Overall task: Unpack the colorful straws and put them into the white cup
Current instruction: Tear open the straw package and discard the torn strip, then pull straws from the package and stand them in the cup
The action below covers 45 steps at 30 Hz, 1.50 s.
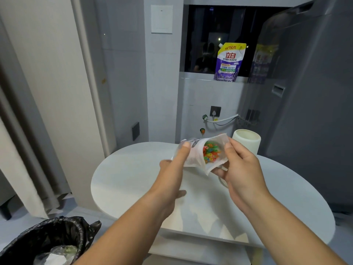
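A white paper packet (194,157) is held above the round white table (133,180), its mouth spread toward me. Inside it show the ends of several colorful straws (211,152), red, green, orange and blue. My left hand (177,161) pinches the packet's left edge with the thumb on top. On the other side my right hand (238,165) grips the right edge and the underside. The white cup (246,141) stands upright at the table's far side, just behind my right hand, apart from the packet.
A bin lined with a black bag (47,240) sits on the floor at the lower left. A grey appliance (305,111) rises at the right. A purple detergent pouch (229,62) leans on the window ledge. A curtain (28,131) hangs at the left.
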Each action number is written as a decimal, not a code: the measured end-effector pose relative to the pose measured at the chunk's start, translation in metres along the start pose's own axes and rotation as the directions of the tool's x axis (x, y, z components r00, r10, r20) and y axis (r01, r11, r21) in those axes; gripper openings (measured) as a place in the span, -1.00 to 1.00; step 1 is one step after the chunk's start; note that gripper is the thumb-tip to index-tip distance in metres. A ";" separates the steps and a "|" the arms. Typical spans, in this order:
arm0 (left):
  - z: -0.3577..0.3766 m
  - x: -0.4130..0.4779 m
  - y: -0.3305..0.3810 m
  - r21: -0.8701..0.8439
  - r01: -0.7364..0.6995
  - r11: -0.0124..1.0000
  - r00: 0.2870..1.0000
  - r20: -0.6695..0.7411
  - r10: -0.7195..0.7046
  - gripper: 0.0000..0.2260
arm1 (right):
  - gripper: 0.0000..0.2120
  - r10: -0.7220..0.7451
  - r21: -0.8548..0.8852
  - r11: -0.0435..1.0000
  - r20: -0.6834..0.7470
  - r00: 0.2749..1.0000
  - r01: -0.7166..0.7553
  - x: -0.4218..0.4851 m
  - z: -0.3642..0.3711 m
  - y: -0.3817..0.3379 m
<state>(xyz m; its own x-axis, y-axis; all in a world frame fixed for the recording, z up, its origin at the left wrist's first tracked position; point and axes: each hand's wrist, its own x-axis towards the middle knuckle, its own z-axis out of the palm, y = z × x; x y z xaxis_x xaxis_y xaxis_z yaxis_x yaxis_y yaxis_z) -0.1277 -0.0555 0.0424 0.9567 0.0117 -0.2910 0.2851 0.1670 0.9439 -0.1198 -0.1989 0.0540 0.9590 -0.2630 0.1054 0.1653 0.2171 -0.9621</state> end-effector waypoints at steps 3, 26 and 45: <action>-0.001 0.009 -0.004 -0.234 0.197 0.952 0.976 0.137 -0.168 -0.35 | -0.76 0.067 0.164 0.984 0.034 0.997 -0.071 -0.002 0.001 -0.002; 0.016 0.028 -0.006 -0.089 -0.546 0.833 0.837 -0.031 0.546 -0.45 | -0.46 0.584 0.507 0.656 0.127 0.801 -0.559 -0.002 -0.001 0.034; 0.004 0.055 -0.014 -0.588 -0.100 0.802 0.992 -0.120 0.035 -0.79 | -0.84 0.026 -0.317 0.948 0.069 0.997 -0.003 0.021 -0.029 0.029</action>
<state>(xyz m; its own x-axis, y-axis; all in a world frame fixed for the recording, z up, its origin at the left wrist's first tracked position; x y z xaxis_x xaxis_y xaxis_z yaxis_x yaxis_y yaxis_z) -0.0790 -0.0610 0.0136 0.9520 0.1361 -0.2741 0.0981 0.7129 0.6944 -0.1015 -0.2255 0.0215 0.9766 -0.1919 0.0976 0.0812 -0.0917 -0.9925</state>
